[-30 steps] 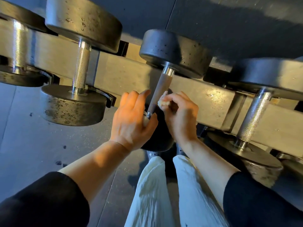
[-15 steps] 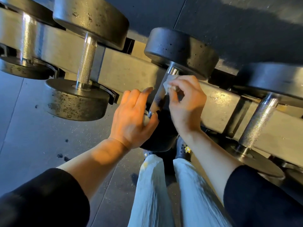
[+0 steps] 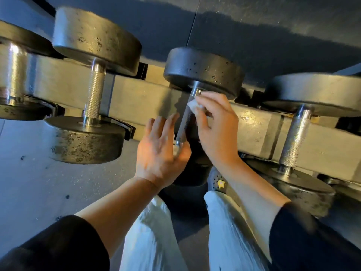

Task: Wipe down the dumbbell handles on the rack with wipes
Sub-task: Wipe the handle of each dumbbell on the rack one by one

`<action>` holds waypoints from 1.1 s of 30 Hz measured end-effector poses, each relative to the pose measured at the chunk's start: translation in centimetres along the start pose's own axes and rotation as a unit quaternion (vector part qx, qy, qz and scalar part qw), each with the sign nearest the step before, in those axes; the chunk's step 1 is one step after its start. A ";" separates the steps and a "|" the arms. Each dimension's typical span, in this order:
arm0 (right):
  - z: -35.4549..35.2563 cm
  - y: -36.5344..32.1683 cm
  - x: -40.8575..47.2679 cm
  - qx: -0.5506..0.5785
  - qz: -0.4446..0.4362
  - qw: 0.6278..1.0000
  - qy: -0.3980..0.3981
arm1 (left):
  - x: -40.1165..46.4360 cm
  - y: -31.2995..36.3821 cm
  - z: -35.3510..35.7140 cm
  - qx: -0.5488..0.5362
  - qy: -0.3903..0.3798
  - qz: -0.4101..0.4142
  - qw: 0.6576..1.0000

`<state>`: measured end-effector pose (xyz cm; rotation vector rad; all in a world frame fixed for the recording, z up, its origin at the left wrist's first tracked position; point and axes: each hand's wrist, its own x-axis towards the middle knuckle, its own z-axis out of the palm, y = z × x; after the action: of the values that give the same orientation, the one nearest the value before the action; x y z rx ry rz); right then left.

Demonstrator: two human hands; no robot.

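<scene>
A black dumbbell [image 3: 205, 71] lies across the rack in the middle of the head view, its dark knurled handle [image 3: 185, 120] running down toward me. My right hand [image 3: 216, 130] pinches a small white wipe [image 3: 193, 104] against the upper end of that handle, just under the far head. My left hand [image 3: 160, 151] rests with straight fingers against the near head of the same dumbbell, thumb at the handle's lower end. The near head is mostly hidden behind both hands.
The rack's pale metal rail [image 3: 136, 96] runs left to right. A worn dumbbell with a silver knurled handle [image 3: 93, 98] sits to the left, another silver handle [image 3: 295, 137] to the right, and part of one [image 3: 13, 75] at far left. Dark floor lies beyond. My white trousers [image 3: 154, 235] fill the bottom.
My right hand slid the wipe up the handle from its lower part to the top end near the far head. My left hand stayed on the near head, fingers straighter now.
</scene>
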<state>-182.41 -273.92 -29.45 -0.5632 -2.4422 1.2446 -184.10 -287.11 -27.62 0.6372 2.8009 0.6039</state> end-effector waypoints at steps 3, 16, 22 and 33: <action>1.1 0.5 0.7 -0.071 -0.013 0.997 0.009 | 0.0 -0.2 0.1 0.007 -0.016 0.026 1.000; 0.6 -2.9 -0.8 -0.074 0.075 0.991 0.082 | 0.6 -3.4 -1.3 -0.196 -0.035 0.098 0.975; 2.0 -2.4 -0.3 -0.155 0.061 0.984 0.060 | 0.8 -4.9 0.3 -0.171 -0.039 0.088 0.981; 0.5 -3.5 -3.2 -0.134 0.166 0.964 -0.160 | 0.6 -5.5 1.1 -0.214 -0.014 0.077 0.974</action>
<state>-180.56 -277.76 -27.26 -0.9431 -2.9066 1.2092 -186.34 -290.96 -31.08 0.7608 2.4855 1.1733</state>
